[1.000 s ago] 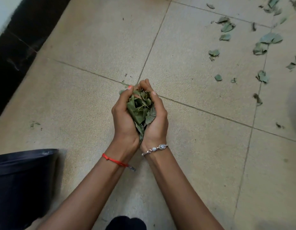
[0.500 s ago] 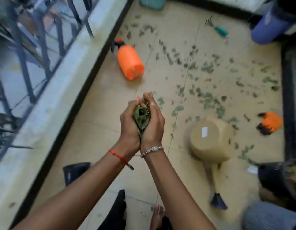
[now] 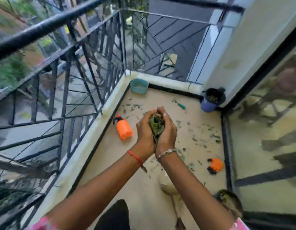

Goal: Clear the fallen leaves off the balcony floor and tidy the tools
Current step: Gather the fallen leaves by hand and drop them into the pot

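Observation:
A bunch of green leaves (image 3: 155, 125) is cupped between both palms, held high above the balcony floor. My left hand (image 3: 144, 131) and my right hand (image 3: 167, 131) curl round it, fingertips meeting at the top. More loose leaves (image 3: 200, 135) lie scattered over the beige floor beyond my hands. An orange spray bottle (image 3: 124, 129) lies on its side left of my hands. A small green-handled hand rake (image 3: 180, 104) lies near the far wall, and an orange and black glove (image 3: 215, 165) lies at the right.
A black metal railing (image 3: 87, 63) on a low white kerb bounds the left and far sides. A teal tub (image 3: 139, 86) stands in the far corner. A blue bin lined with a black bag (image 3: 212, 100) holds leaves. Glass doors (image 3: 266, 130) close the right side. A beige watering can (image 3: 168, 186) lies under my right forearm.
The view has risen from close to the floor to standing height and tilted up to show the railing. Both hands keep the same cupped hold on the leaves.

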A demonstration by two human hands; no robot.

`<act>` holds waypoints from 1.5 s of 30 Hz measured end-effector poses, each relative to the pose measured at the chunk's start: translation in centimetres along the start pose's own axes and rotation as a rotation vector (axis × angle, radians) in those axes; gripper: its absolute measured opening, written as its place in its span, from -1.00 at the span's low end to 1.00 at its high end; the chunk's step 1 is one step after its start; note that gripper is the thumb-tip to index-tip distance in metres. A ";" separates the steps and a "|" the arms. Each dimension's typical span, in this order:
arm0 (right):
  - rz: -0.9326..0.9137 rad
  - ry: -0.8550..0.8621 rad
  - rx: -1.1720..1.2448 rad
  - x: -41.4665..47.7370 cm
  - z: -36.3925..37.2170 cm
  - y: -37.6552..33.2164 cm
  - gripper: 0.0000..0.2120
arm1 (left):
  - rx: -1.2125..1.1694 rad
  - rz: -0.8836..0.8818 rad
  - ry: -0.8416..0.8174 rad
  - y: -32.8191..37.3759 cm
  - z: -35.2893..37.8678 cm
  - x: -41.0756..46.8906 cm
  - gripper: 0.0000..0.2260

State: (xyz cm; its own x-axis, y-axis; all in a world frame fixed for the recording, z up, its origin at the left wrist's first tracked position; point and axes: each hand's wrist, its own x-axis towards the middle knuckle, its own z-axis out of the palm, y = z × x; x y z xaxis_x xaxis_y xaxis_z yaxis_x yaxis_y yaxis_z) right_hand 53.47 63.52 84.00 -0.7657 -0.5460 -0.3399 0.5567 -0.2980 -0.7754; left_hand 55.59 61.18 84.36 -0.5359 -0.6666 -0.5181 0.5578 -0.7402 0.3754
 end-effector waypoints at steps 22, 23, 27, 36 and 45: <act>-0.078 0.336 0.209 30.3 2.6 -12.6 -0.83 | 0.117 -0.385 -0.243 -5.9 19.8 28.2 -0.88; -0.089 0.343 0.221 31.4 2.2 -13.3 -0.83 | 0.115 -0.407 -0.252 -6.7 20.6 29.3 -0.83; -0.084 0.389 0.257 37.8 0.5 -15.9 -0.79 | 0.155 -0.446 -0.234 -10.2 24.1 34.8 -0.69; 0.002 0.383 0.274 57.9 -7.9 -23.9 -0.70 | 0.123 -0.371 -0.178 -22.0 35.8 49.0 -0.83; 0.109 0.372 0.114 77.6 -15.8 -34.7 -0.70 | 0.140 -0.258 -0.008 -34.5 49.0 63.3 -0.59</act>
State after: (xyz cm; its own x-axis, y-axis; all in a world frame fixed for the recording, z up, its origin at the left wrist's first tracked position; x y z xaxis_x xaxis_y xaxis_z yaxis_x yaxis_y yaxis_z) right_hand -30.35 43.92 76.15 -0.7527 -0.2646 -0.6028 0.6574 -0.3498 -0.6674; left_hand -28.63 40.23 76.21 -0.6539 -0.4547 -0.6047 0.3097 -0.8901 0.3345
